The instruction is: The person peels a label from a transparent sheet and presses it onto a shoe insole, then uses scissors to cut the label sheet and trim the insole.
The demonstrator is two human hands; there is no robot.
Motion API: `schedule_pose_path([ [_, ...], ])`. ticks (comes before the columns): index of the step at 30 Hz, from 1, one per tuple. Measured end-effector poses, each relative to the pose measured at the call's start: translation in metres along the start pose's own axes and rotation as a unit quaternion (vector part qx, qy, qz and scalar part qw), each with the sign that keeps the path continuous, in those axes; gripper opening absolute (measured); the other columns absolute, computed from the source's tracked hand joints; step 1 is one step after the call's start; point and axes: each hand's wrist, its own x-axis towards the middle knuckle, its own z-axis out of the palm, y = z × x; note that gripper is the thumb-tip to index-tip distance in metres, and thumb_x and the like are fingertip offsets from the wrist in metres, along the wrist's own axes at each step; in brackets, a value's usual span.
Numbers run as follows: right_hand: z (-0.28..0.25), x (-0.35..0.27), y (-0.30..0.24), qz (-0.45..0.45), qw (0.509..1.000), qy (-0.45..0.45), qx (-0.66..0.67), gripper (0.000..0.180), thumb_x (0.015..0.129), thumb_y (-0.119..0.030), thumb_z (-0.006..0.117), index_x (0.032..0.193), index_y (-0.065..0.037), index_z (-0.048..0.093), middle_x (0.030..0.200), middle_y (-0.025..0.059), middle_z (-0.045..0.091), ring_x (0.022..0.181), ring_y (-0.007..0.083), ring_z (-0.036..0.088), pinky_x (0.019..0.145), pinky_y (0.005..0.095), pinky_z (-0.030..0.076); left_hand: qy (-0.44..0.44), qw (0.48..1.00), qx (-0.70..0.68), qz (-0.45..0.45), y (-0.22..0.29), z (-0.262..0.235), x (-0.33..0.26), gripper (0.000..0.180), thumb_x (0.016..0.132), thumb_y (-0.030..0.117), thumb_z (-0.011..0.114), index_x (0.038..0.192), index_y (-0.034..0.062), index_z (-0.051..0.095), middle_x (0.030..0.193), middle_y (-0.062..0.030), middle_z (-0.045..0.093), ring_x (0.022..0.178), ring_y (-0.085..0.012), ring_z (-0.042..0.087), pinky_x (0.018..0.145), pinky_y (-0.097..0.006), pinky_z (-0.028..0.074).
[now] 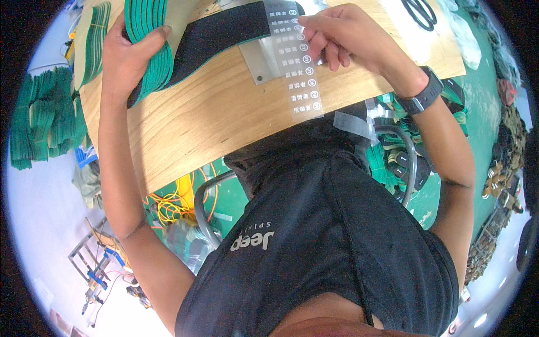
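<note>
My left hand [130, 62] is closed around a bundle of thin green-edged strips [149, 62], thumb pressed over the layers. Beside it a flat black piece with a green edge [224, 33] stretches across the wooden table [213, 118]. A clear strip with a row of white printed labels [303, 84] crosses the black piece's right end and hangs toward the table's near edge. My right hand [348, 36] pinches at this strip's upper part, thumb and forefinger together, other fingers curled. Whatever lies right between those fingertips is too small to make out.
A metal plate [261, 64] sits on the table under the black piece. More layered green-edged pieces [92, 45] stand at the far left, with green stacks [48, 118] beyond. Black cord loops [421, 14] lie at the far right. Yellow cables [171, 208] run over the floor below.
</note>
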Motion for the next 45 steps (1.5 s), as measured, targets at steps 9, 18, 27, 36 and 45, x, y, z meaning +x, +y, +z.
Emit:
schedule_pose_path([
  [9,0.01,-0.012,0.011,-0.058,0.998,0.005,-0.021,0.034,0.099,-0.029,0.056,0.084,0.0,0.065,0.069,0.0074,0.07,0.04,0.0074,0.053,0.035,0.0188,0.035,0.012,0.997,0.055,0.047,0.01,0.001,-0.007,0.047,0.074,0.026,0.078,0.11,-0.0018,0.065,0.096,-0.0114,0.072,0.083,-0.0176,0.067,0.081,-0.031,0.052],
  [18,0.008,-0.014,0.013,-0.114,0.992,0.029,-0.051,0.032,0.1,-0.028,0.054,0.089,0.0,0.067,0.072,0.0079,0.07,0.042,0.0072,0.053,0.038,0.0183,0.036,0.054,0.998,0.015,0.02,0.008,0.007,-0.002,0.052,0.075,0.028,0.079,0.114,-0.0029,0.063,0.098,-0.0107,0.072,0.083,-0.017,0.066,0.081,-0.03,0.052],
  [27,0.003,-0.011,0.016,-0.078,0.997,0.005,0.014,0.032,0.098,-0.027,0.056,0.1,0.003,0.066,0.076,0.0128,0.071,0.044,0.0091,0.058,0.036,0.017,0.039,0.04,0.998,-0.044,-0.01,0.007,0.005,0.002,0.036,0.079,0.027,0.076,0.103,0.0022,0.065,0.084,-0.0055,0.068,0.071,-0.0122,0.062,0.07,-0.028,0.05],
  [36,0.006,-0.01,0.016,-0.071,0.997,0.023,0.027,0.033,0.097,-0.027,0.058,0.095,0.005,0.066,0.073,0.0117,0.07,0.042,0.0102,0.059,0.036,0.016,0.04,0.042,0.999,0.028,-0.003,0.009,0.004,-0.001,0.036,0.078,0.028,0.077,0.1,0.0019,0.066,0.086,-0.0077,0.07,0.073,-0.0143,0.065,0.072,-0.03,0.052],
  [45,0.009,-0.011,0.019,-0.07,0.997,0.02,0.031,0.031,0.097,-0.027,0.059,0.095,0.003,0.066,0.073,0.0084,0.068,0.044,0.0102,0.059,0.037,0.0179,0.041,0.033,0.999,-0.02,0.036,0.018,0.014,-0.003,0.057,0.076,0.028,0.076,0.123,0.0001,0.061,0.1,-0.0122,0.071,0.089,-0.0166,0.066,0.085,-0.031,0.051],
])
